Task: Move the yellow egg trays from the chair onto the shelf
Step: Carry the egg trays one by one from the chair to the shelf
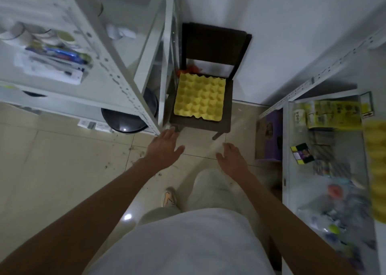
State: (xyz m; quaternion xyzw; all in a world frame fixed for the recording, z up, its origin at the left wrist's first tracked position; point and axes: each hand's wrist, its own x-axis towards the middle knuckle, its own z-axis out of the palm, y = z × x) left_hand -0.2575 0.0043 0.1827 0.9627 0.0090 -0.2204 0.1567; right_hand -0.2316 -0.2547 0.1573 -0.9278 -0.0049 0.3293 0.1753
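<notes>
While reaching with left hand [165,144] and right hand [231,156] open, empty, toward yellow egg tray [200,97] on chair [215,44], frame centre; may snag shelf post [167,65].

Storeroom, white metal shelving [117,80], assorted packaged goods [332,113]

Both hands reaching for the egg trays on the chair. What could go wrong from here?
1. The yellow egg trays sit close to the white shelf upright beside the chair; the left hand may knock the upright while reaching in.
2. Both hands are open and short of the seat; if that is a stack, an uneven grip by the right hand could tilt it.
3. The purple box on the floor narrows the path toward the right shelf.
</notes>
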